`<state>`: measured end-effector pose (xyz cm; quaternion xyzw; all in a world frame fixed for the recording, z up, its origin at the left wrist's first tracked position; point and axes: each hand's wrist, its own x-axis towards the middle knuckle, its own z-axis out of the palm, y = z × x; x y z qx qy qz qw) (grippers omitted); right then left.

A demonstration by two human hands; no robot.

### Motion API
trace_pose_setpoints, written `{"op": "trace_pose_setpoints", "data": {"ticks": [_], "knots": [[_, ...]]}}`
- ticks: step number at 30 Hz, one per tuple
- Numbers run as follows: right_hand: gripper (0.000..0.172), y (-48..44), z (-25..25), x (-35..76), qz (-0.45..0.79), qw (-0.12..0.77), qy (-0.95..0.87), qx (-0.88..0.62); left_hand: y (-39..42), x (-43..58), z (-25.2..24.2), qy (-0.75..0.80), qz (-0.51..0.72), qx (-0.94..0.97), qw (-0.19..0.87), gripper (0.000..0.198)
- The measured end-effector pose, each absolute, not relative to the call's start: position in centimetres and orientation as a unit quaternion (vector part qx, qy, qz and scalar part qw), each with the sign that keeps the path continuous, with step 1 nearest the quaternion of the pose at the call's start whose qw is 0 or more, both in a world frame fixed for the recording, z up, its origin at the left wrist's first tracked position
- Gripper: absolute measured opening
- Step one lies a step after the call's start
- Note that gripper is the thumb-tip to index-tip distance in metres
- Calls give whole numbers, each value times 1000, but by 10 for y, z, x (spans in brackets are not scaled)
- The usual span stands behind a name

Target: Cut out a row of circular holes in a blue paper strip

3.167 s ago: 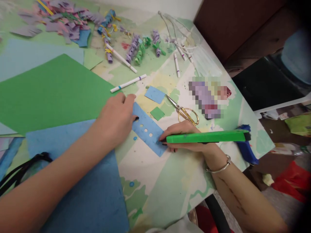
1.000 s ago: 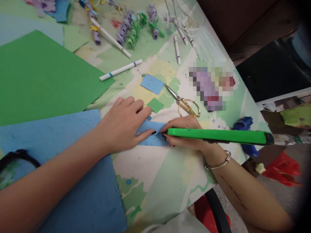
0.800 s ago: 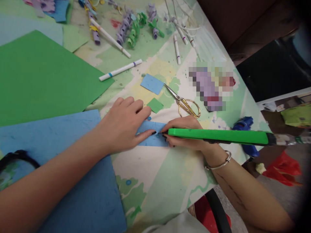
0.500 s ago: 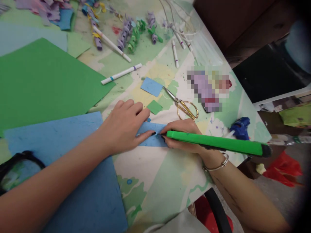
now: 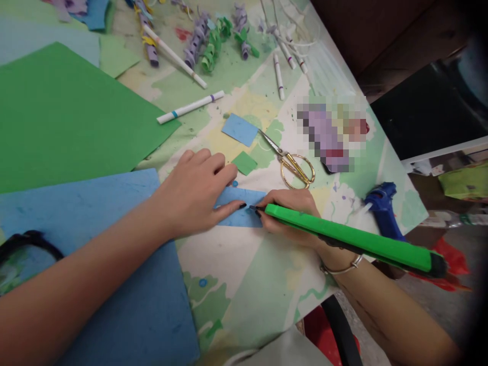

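A narrow blue felt-like strip lies on the table under both my hands. My left hand presses down on its left part, thumb stretched along the strip and fingers bent but apart from the thumb. My right hand is closed around a green utility knife, held like a pen. The knife's dark tip touches or nearly touches the strip just right of my left thumb. Beyond my hands lie a small blue piece, a small green piece and gold-handled scissors.
A large blue sheet lies under my left forearm, with a green sheet behind it. White markers and curled purple and green pieces are farther back. A blue glue gun sits near the right edge.
The knife's back end has swung lower and farther right, and its tip has shifted slightly along the strip. My left hand stays pressed on the strip. The view has shifted slightly.
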<state>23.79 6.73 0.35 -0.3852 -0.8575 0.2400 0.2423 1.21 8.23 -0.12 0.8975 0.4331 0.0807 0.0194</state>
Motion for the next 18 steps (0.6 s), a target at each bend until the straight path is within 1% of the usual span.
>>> {"op": "trace_pose_setpoints", "data": {"ticks": [6,18], "knots": [[10,66,2,241,277,233,-845,-394,83,12,-1,431,84,898,23,32],[9,64,4,239,273,248,-839,-399,81,13,0,436,84,896,17,33]]}}
